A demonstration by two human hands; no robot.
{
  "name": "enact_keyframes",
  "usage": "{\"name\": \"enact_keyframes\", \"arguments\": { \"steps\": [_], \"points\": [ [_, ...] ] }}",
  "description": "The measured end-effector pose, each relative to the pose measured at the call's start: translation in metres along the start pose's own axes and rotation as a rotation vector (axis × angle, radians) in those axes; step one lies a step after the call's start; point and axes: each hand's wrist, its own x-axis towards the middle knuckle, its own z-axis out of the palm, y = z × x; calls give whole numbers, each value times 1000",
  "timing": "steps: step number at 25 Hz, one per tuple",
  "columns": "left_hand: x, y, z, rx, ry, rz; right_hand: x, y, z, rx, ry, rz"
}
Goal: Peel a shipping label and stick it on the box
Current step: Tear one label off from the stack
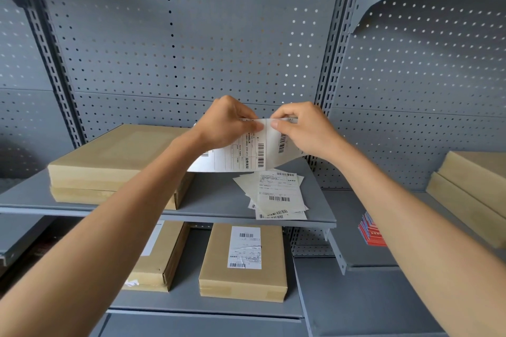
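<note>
Pinching at the top edge, a white rectangular shipping label sheet printed with barcodes [243, 156] is held in the air by both hands. The left hand [224, 124] grips the upper edge with thumb and curled fingers; the right hand [304, 131] pinches the edge just beside it, thumb on the near face. The two hands are nearly touching. At the right hand a corner portion is seen curling away from the rest of the sheet.

The sheet's long axis runs left to right, tilted down toward the left forearm; its printed face is turned toward the camera, text lines standing sideways.

Below the hands a grey metal shelf [213, 197] is seen, its front edge running beneath both forearms. A bare strip of shelf lies directly under the sheet. Below and left of the left hand a flat brown cardboard box [109, 161] is stacked on another. Below the right hand a loose pile of pale label sheets [276, 194] lies near the shelf's front edge. Behind the hands stands a grey perforated back panel [191, 35].
</note>
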Motion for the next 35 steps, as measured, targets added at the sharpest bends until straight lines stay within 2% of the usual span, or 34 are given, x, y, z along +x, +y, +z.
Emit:
{"name": "enact_keyframes", "arguments": {
  "steps": [6,11,15,21,26,30,35],
  "points": [
    [-6,2,-5,-111,-17,-24,-2,1,3,146,1,6],
    [-9,4,-6,-144,-7,-34,-5,1,3,164,3,10],
    [-12,6,-7,-30,-13,-22,-9,-3,0,108,-6,9],
    [-13,16,-6,200,-71,21,-10,-12,-8,-145,-148,28],
    [-11,19,1,267,-100,-36,-8,-14,-9,-203,-162,23],
    [-10,16,2,209,-154,0,-10,-17,-9,-184,-158,-11],
    [-13,16,1,72,-163,-79,-10,-17,-12,-154,-177,-29]
  ]
}}
